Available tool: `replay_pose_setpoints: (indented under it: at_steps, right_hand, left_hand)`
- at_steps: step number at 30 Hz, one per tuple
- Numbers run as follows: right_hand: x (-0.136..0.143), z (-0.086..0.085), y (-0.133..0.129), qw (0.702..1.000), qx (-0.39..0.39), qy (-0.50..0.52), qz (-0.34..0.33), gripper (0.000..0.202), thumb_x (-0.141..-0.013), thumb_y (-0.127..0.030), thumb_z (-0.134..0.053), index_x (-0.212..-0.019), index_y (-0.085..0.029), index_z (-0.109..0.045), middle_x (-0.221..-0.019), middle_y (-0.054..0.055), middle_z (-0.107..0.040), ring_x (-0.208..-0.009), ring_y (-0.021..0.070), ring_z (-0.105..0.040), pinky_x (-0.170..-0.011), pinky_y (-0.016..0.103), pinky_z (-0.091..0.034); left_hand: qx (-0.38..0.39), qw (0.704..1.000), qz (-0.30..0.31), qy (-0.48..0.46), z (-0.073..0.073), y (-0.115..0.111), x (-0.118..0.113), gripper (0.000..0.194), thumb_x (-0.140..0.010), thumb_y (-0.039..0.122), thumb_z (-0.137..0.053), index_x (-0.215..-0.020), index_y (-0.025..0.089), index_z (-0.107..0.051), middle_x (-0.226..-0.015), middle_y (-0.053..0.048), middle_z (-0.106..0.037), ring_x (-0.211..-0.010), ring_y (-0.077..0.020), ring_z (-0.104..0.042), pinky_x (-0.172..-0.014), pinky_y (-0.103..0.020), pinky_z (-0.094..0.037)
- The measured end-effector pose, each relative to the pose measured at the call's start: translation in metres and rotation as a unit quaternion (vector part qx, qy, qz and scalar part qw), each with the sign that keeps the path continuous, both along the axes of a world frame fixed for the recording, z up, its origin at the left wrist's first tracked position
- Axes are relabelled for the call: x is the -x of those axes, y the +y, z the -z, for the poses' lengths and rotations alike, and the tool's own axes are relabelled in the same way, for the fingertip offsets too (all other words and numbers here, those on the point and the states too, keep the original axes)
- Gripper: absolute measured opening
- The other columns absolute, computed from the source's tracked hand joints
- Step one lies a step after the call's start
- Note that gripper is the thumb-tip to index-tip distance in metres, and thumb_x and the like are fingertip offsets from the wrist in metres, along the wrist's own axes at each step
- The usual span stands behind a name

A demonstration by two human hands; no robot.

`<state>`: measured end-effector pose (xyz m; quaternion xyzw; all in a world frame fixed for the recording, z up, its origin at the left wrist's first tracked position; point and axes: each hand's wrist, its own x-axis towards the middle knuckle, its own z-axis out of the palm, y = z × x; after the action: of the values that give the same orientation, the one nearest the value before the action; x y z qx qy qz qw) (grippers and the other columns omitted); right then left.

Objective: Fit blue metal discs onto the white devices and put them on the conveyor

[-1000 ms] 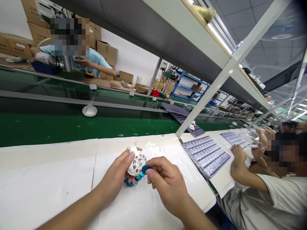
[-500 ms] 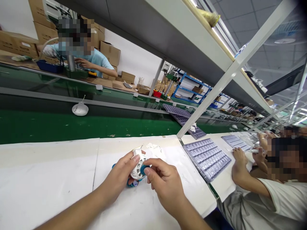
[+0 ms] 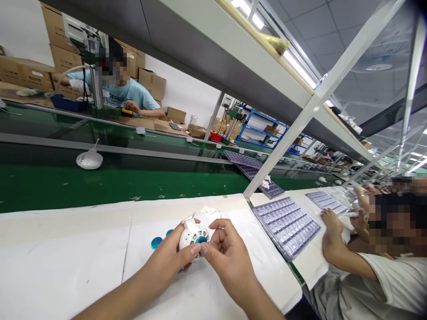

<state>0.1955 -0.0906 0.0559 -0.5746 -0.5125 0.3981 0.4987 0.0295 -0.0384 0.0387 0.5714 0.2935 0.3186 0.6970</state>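
My left hand (image 3: 173,253) is closed round a white round device (image 3: 191,235) with slots in its face, held just above the white table covering. A blue disc (image 3: 201,239) lies against the middle of that face. The thumb of my right hand (image 3: 227,258) touches the disc's lower edge, while its index finger is curled and raised off it. More blue discs (image 3: 156,242) lie on the covering to the left of my left hand, partly hidden by it. Small white pieces (image 3: 211,214) lie just behind the device.
A green conveyor (image 3: 50,186) runs behind the table and carries a white device (image 3: 89,159). Patterned trays (image 3: 288,226) stand at the right, past a slanted white post (image 3: 283,146). One person (image 3: 383,275) sits at the right, another (image 3: 133,95) across the line.
The blue disc has gone from between my right fingers to flat against the device's face. My right index finger has lifted away. The device on the conveyor appears further left.
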Motion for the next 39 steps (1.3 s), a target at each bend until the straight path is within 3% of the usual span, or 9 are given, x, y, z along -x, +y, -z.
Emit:
replay_pose_setpoints:
  at_steps: [6,10,15,21,29,31,34,36,39]
  right_hand:
    - [0.014,0.006,-0.002,0.974,-0.007,0.201,-0.104,0.058,-0.08,-0.055,-0.071,-0.125,-0.025,-0.049,-0.108,0.008,-0.059,-0.077,0.0198,-0.063,-0.065,0.032,-0.055]
    - [0.029,0.01,-0.01,0.946,0.004,0.293,-0.137,0.075,-0.079,-0.062,-0.068,-0.135,-0.02,-0.041,-0.085,0.006,-0.064,-0.069,0.0229,-0.064,-0.056,0.033,-0.055]
    - [0.04,0.011,-0.014,0.952,-0.023,0.295,-0.079,0.077,-0.075,-0.066,-0.069,-0.131,-0.018,-0.047,-0.089,0.008,-0.065,-0.068,0.0236,-0.064,-0.056,0.035,-0.056]
    - [0.042,0.01,-0.006,0.948,-0.047,0.298,-0.1,0.075,-0.073,-0.063,-0.074,-0.132,-0.022,-0.052,-0.1,0.009,-0.066,-0.075,0.0234,-0.064,-0.064,0.036,-0.056]
    - [0.037,0.008,0.01,0.964,-0.018,0.227,-0.137,0.069,-0.077,-0.062,-0.072,-0.128,-0.018,-0.054,-0.07,0.0,-0.061,-0.052,0.0147,-0.06,-0.05,0.028,-0.054]
    - [0.026,0.012,0.015,0.972,-0.002,0.196,-0.129,0.064,-0.083,-0.064,-0.065,-0.124,-0.017,-0.056,-0.07,0.002,-0.064,-0.055,0.017,-0.064,-0.054,0.03,-0.056]
    - [0.0,0.029,0.023,0.991,0.005,0.134,0.005,0.057,-0.086,-0.066,-0.057,-0.116,-0.017,-0.059,-0.085,0.008,-0.07,-0.07,0.0207,-0.069,-0.057,0.029,-0.055]
    - [-0.017,0.046,0.028,0.992,-0.001,0.086,0.097,0.047,-0.086,-0.062,-0.058,-0.103,-0.018,-0.061,-0.084,0.008,-0.07,-0.069,0.019,-0.067,-0.052,0.026,-0.051]
    - [-0.031,0.068,0.034,0.99,0.011,0.051,0.13,0.031,-0.087,-0.05,-0.057,-0.086,-0.019,-0.06,-0.068,0.002,-0.065,-0.054,0.0144,-0.058,-0.043,0.021,-0.041]
  left_hand:
    - [-0.025,0.999,0.018,-0.036,-0.002,-0.007,0.001,0.06,-0.089,0.058,-0.055,-0.135,0.023,-0.041,-0.082,-0.001,-0.056,-0.069,-0.0178,-0.048,-0.061,-0.03,-0.045]
    - [-0.037,0.999,0.029,-0.011,-0.008,-0.019,0.003,0.061,-0.087,0.063,-0.053,-0.13,0.021,-0.047,-0.078,-0.002,-0.057,-0.068,-0.0188,-0.049,-0.059,-0.03,-0.044]
    - [-0.052,0.999,0.002,-0.009,-0.016,-0.027,0.003,0.058,-0.086,0.064,-0.054,-0.125,0.022,-0.052,-0.082,-0.003,-0.058,-0.07,-0.019,-0.05,-0.06,-0.03,-0.044]
    - [0.025,0.999,0.015,-0.039,-0.024,-0.016,0.002,0.059,-0.082,0.062,-0.062,-0.124,0.023,-0.049,-0.072,0.003,-0.053,-0.058,-0.0125,-0.041,-0.047,-0.023,-0.03]
    - [0.113,0.989,-0.007,-0.091,-0.014,-0.009,-0.002,0.04,-0.088,0.056,-0.056,-0.11,0.024,-0.051,-0.063,0.003,-0.06,-0.047,-0.0105,-0.044,-0.051,-0.024,-0.036]
    - [0.142,0.983,-0.048,-0.104,-0.011,-0.001,-0.005,0.035,-0.09,0.056,-0.055,-0.094,0.021,-0.055,-0.055,0.002,-0.058,-0.044,-0.0107,-0.043,-0.051,-0.025,-0.038]
    - [0.222,0.954,-0.177,-0.097,-0.006,0.019,-0.004,0.037,-0.09,0.056,-0.054,-0.087,0.019,-0.057,-0.055,-0.002,-0.061,-0.045,-0.0153,-0.05,-0.05,-0.03,-0.046]
    - [0.247,0.93,-0.254,-0.094,-0.004,0.033,0.0,0.037,-0.093,0.053,-0.049,-0.097,0.018,-0.057,-0.07,-0.007,-0.068,-0.054,-0.0185,-0.059,-0.054,-0.031,-0.052]
    - [0.221,0.919,-0.309,-0.105,-0.002,0.047,0.007,0.034,-0.097,0.046,-0.043,-0.112,0.019,-0.056,-0.105,-0.012,-0.071,-0.07,-0.0169,-0.067,-0.063,-0.028,-0.055]
